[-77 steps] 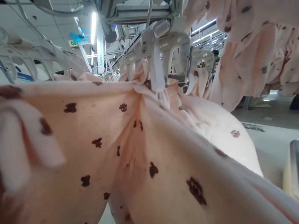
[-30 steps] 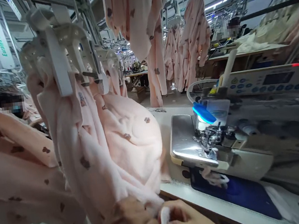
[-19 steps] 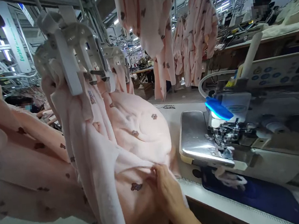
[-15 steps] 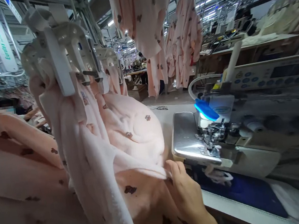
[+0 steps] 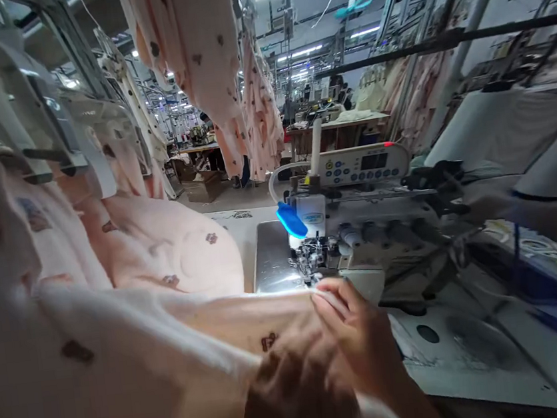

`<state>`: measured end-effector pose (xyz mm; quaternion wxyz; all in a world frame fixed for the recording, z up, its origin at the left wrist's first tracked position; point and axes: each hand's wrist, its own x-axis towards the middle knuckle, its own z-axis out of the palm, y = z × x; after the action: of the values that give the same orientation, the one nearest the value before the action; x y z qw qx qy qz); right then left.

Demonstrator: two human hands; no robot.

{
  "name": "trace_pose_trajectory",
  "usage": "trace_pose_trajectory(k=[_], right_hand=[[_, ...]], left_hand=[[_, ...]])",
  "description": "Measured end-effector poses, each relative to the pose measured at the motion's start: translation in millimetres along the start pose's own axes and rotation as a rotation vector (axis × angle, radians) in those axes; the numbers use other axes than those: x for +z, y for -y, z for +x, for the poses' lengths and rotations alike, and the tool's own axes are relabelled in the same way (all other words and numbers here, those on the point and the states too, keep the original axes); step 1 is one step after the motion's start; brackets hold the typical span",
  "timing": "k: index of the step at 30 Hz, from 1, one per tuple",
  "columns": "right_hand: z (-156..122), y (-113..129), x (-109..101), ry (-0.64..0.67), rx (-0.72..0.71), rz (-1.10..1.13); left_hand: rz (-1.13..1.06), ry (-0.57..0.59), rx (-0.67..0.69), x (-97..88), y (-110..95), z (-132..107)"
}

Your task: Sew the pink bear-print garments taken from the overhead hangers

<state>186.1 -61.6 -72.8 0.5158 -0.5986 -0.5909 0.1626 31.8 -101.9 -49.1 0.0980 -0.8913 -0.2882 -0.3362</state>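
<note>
A pale pink garment with small brown prints (image 5: 136, 332) hangs from a white clamp hanger (image 5: 8, 132) on the left and stretches across to the sewing machine (image 5: 356, 227). My right hand (image 5: 363, 333) pinches the fabric's edge just in front of the presser foot (image 5: 312, 259). My left hand (image 5: 295, 401) is close to the camera and blurred, closed over the cloth beside the right hand. A lamp lights the steel plate (image 5: 272, 263) under the needle.
A control panel (image 5: 361, 164) sits on top of the machine. Large white thread cones (image 5: 495, 124) stand at the right. More pink garments (image 5: 200, 50) hang from overhead rails. Worktables and other people are far behind.
The view has swung right and down toward the machine. My right hand has carried the fabric edge from below the table front up to the presser foot. My left hand now grips the cloth beside it.
</note>
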Motion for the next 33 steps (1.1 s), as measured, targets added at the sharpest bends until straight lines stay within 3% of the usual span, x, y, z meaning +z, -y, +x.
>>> trace_pose_trajectory(k=[2, 5, 8, 10, 11, 14, 16, 18, 20, 23, 27, 33], right_hand=[[14, -7, 3, -0.126, 0.065, -0.111], [23, -18, 4, -0.154, 0.086, -0.138], [10, -22, 0, -0.244, 0.015, -0.012], [-9, -21, 0, -0.237, -0.009, 0.195], [-20, -19, 1, -0.166, 0.009, 0.319], [-42, -12, 5, 0.248, 0.178, 0.708], [-44, -6, 6, 0.38, 0.311, 0.818], [-35, -3, 3, 0.315, 0.365, 0.736], [-21, -3, 0, 0.189, 0.33, 0.52], [-3, -8, 3, 0.095, 0.3, 0.308], [-6, -16, 15, 0.099, 0.358, 0.395], [-22, -10, 10, 0.11, 0.257, 0.356]], left_hand=[[0.078, -0.037, -0.064, 24.8, 16, 16], [0.134, -0.024, -0.135, 43.1, 47, 27], [0.13, 0.003, -0.127, 34.2, 69, 26], [0.103, 0.007, -0.111, 22.0, 70, 24], [0.087, 0.005, -0.104, 16.7, 67, 23], [0.076, 0.026, -0.086, 9.3, 49, 27], [0.132, 0.075, -0.099, 11.7, 39, 34], [0.189, 0.121, -0.139, 18.0, 37, 44], [0.214, 0.162, -0.207, 26.0, 42, 58], [0.218, 0.321, -0.354, 35.3, 57, 75], [0.231, 0.517, -0.377, 33.9, 69, 81], [0.271, 0.546, -0.305, 26.7, 64, 70]])
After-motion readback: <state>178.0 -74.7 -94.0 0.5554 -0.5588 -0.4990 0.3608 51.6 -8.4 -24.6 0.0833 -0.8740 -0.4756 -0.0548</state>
